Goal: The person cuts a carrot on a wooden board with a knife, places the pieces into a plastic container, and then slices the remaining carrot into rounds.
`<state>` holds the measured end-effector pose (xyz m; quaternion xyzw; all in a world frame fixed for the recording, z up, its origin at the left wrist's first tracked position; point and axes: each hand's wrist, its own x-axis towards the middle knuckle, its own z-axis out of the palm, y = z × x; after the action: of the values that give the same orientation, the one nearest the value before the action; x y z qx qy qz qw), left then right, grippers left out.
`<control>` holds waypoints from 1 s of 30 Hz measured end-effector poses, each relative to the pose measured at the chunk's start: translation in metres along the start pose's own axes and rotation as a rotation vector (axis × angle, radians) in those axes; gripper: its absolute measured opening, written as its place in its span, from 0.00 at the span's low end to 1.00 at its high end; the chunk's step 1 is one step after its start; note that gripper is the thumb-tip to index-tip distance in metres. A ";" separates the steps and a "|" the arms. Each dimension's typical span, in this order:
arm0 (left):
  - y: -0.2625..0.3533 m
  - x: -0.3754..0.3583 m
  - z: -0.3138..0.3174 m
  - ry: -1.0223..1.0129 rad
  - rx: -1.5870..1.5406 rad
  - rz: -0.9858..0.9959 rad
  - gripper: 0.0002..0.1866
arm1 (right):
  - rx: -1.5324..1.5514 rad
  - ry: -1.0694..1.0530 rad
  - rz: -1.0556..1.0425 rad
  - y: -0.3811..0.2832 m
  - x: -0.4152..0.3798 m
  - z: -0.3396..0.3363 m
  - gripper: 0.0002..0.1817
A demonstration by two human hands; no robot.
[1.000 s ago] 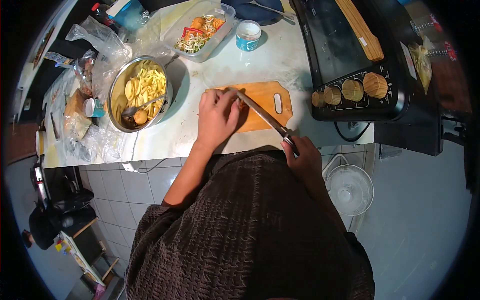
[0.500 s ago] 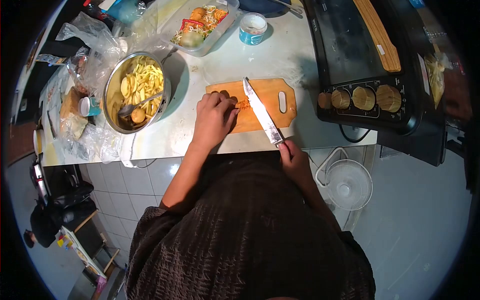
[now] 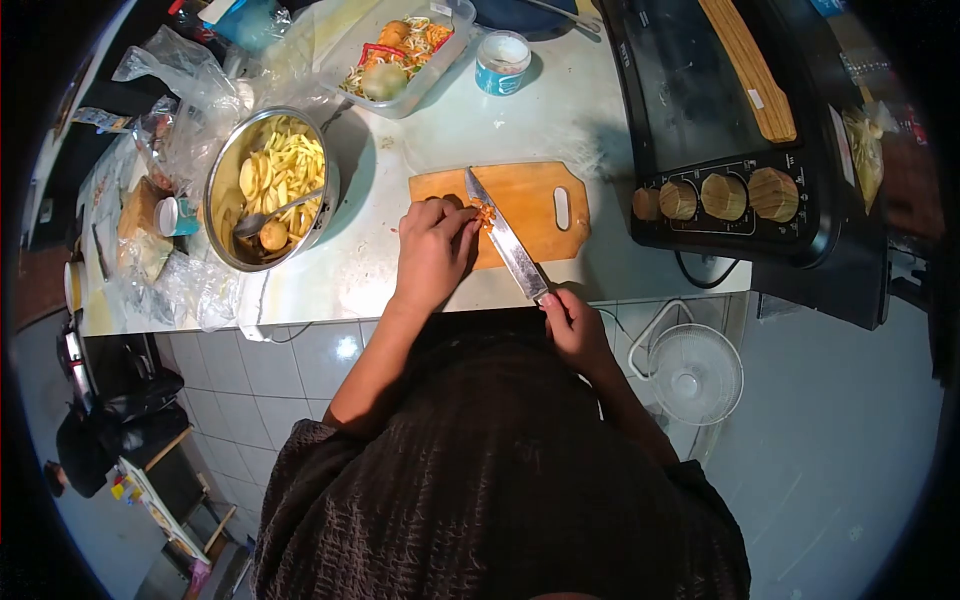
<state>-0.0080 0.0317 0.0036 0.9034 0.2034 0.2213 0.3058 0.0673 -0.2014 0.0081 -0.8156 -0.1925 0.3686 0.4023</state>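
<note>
An orange-brown wooden cutting board [image 3: 530, 195] lies near the table's front edge. Over its left part, my left hand [image 3: 432, 248] is closed with bent fingers, pressing on what looks like carrot, mostly hidden beneath them. Finely cut orange carrot pieces [image 3: 486, 214] show right at its fingertips. My right hand [image 3: 577, 328] grips the handle of a long kitchen knife [image 3: 512, 246] at the front edge. The blade slants up and left across the board, its edge beside the cut pieces and close to my left fingers.
Left of the board stands a metal pot [image 3: 212, 190] holding cut yellow pieces and a spoon [image 3: 270, 215]. Farther back are a plastic container [image 3: 462, 30] of vegetables and a small tub [image 3: 502, 65]. A black oven [image 3: 740, 150] stands right; a white basket [image 3: 695, 375] is below.
The knife has shifted left, its blade now lying closer to my left fingertips and over the orange pieces. My right hand moved slightly left with it; my left hand stays at the board.
</note>
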 end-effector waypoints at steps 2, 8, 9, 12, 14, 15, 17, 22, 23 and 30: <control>0.003 0.001 -0.003 0.031 -0.020 -0.003 0.08 | 0.036 -0.004 0.006 -0.003 -0.001 0.000 0.17; -0.001 -0.002 -0.010 0.104 -0.117 -0.059 0.07 | 0.093 -0.032 0.015 -0.014 -0.004 -0.010 0.17; -0.001 -0.001 -0.012 0.109 -0.116 -0.058 0.07 | 0.102 -0.025 0.024 -0.016 -0.004 -0.012 0.17; -0.004 0.002 -0.017 0.123 -0.157 -0.113 0.06 | 0.121 -0.014 0.050 -0.021 -0.005 -0.017 0.17; -0.004 0.005 -0.021 0.154 -0.165 -0.131 0.06 | 0.128 -0.005 0.062 -0.027 -0.005 -0.023 0.18; -0.005 0.007 -0.022 0.186 -0.172 -0.123 0.06 | 0.113 -0.010 0.042 -0.032 -0.004 -0.027 0.18; -0.003 0.010 -0.026 0.214 -0.194 -0.148 0.06 | 0.092 -0.013 0.005 -0.049 0.003 -0.036 0.18; -0.002 0.008 -0.042 0.268 -0.202 -0.193 0.06 | 0.034 -0.001 -0.103 -0.088 0.031 -0.048 0.19; -0.003 0.004 -0.045 0.266 -0.196 -0.209 0.06 | 0.074 -0.039 -0.047 -0.098 0.040 -0.048 0.19; -0.015 -0.021 -0.058 0.342 -0.217 -0.323 0.07 | 0.097 -0.052 -0.106 -0.163 0.100 -0.037 0.20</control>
<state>-0.0585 0.0589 0.0295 0.7705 0.3691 0.3398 0.3933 0.1575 -0.0612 0.1083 -0.7740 -0.2275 0.3767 0.4553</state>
